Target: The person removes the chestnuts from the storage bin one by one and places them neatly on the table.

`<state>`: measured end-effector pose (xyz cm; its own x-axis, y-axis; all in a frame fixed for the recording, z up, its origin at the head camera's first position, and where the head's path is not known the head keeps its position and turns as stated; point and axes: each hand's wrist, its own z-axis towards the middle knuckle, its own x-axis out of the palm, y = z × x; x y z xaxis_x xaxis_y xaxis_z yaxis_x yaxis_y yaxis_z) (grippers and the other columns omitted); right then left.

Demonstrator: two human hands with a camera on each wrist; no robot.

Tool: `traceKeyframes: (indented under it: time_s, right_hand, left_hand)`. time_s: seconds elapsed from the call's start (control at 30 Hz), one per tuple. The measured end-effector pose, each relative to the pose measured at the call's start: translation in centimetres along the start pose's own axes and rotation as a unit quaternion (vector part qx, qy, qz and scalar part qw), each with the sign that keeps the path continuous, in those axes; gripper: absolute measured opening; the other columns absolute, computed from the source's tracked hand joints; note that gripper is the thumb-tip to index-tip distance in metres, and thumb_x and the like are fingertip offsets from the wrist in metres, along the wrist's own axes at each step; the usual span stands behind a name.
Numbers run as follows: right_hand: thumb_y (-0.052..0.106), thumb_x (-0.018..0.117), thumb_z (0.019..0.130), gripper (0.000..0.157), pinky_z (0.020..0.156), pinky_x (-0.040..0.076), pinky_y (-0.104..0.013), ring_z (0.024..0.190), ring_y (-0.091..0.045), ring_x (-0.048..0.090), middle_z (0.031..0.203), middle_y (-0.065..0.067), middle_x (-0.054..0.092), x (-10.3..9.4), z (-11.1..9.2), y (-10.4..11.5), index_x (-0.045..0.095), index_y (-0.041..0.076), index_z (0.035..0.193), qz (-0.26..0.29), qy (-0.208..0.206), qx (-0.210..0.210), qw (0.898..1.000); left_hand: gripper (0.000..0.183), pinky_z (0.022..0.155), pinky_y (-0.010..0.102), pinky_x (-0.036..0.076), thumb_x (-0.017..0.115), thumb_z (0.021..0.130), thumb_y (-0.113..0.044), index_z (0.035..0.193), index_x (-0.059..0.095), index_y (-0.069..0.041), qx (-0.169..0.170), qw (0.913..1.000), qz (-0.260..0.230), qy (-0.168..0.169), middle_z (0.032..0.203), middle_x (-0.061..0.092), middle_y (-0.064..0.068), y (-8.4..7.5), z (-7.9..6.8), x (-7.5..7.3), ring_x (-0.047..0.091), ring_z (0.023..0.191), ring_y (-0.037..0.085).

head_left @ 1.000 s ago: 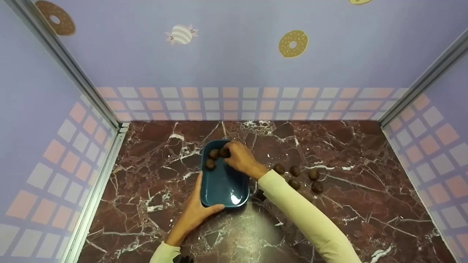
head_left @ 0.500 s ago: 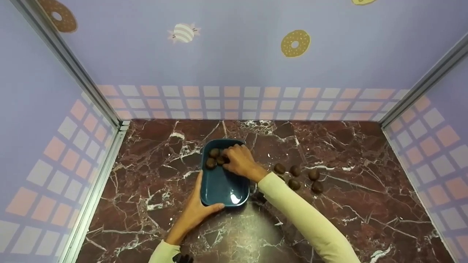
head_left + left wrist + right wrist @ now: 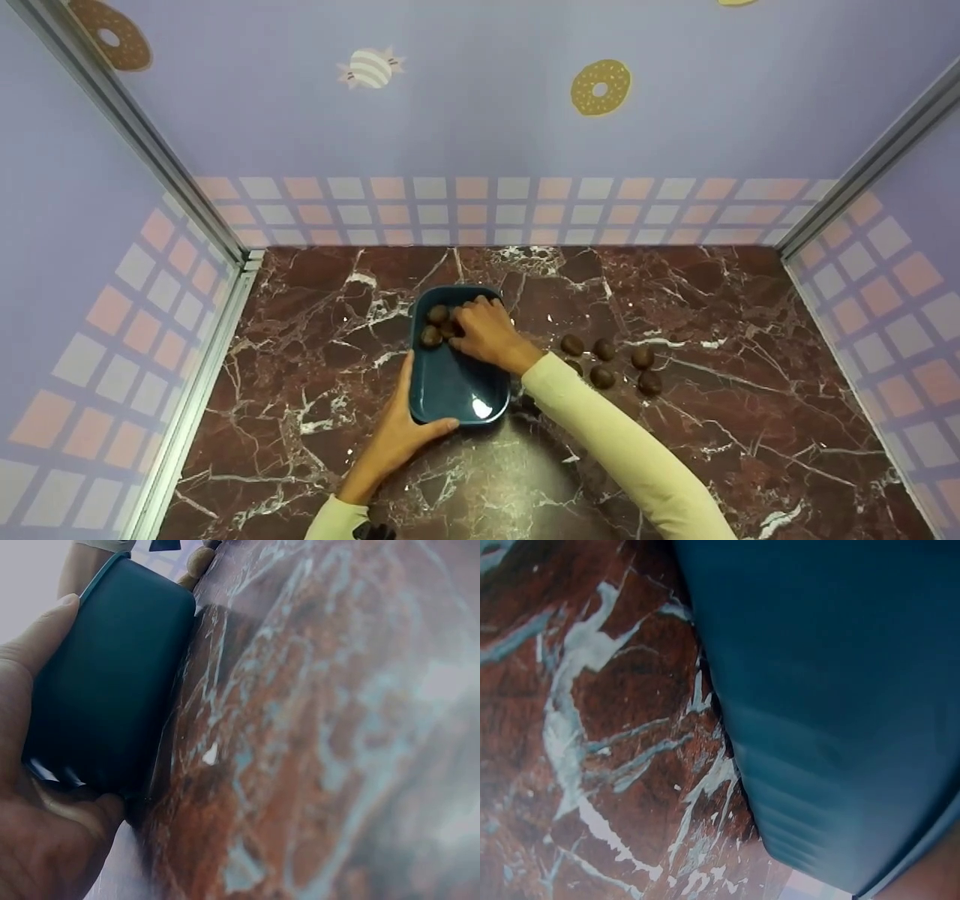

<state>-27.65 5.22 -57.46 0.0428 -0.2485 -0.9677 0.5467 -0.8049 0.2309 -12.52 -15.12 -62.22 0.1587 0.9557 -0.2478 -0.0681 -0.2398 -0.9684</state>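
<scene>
A blue-green rectangular dish (image 3: pixel 450 386) stands on the marbled tabletop. My left hand (image 3: pixel 401 431) holds it by the near left corner, thumb along the front rim and fingers against the left side. Inside the far end lie two round brown chestnuts (image 3: pixel 438 315), close together by the left wall. Reaching in over the right rim, my right hand (image 3: pixel 486 330) has its fingertips curled at a third chestnut (image 3: pixel 448 330), which they partly hide. In the left wrist view the outer wall of the dish sits between thumb and fingers. Only the dish's side fills the right wrist view.
Several more chestnuts (image 3: pixel 603 376) lie loose on the tabletop (image 3: pixel 750 315) right of the dish, one partly covered by the right sleeve (image 3: pixel 622 442). Lilac panels (image 3: pixel 480 135) with a pink and white check border enclose the back and sides.
My right hand has brought the third chestnut from the far rim slightly nearer and left, beside the other two. The left hand and the dish stay put.
</scene>
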Motion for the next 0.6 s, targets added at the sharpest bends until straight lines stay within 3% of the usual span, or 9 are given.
traceKeyframes:
  time_s: [0.17,0.3,0.6]
  right_hand:
    - [0.030,0.082,0.098,0.020,0.097,0.055,-0.057,0.103,-0.036,0.066,0.103,-0.008,0.076,0.0,-0.2,0.0,0.076,0.012,0.102,0.013,-0.002,0.001,1.000]
    - [0.026,0.083,0.095,0.023,0.098,0.055,-0.057,0.103,-0.035,0.065,0.104,-0.009,0.075,-0.5,-0.6,-0.1,0.079,0.010,0.111,0.039,-0.011,-0.002,0.999]
    - [0.020,0.086,0.095,0.030,0.092,0.058,-0.048,0.104,-0.031,0.065,0.109,-0.011,0.075,-2.5,-2.4,-0.4,0.079,0.005,0.119,0.170,-0.031,0.009,0.985]
  left_hand:
    - [0.136,0.132,0.060,0.017,0.101,0.082,-0.026,0.180,0.006,-0.019,0.000,1.0000,0.009,-0.002,0.184,0.014,0.013,0.0,0.0,0.1,0.020,0.167,0.037]
    - [0.137,0.132,0.061,0.018,0.102,0.082,-0.030,0.179,0.007,-0.017,-0.002,0.9998,0.018,-0.002,0.184,0.014,0.014,0.0,0.0,0.0,0.020,0.167,0.038]
    - [0.136,0.131,0.062,0.020,0.100,0.084,-0.031,0.180,0.004,-0.022,-0.010,0.9999,0.005,0.008,0.184,0.014,0.014,-0.1,-0.1,-0.2,0.021,0.167,0.038]
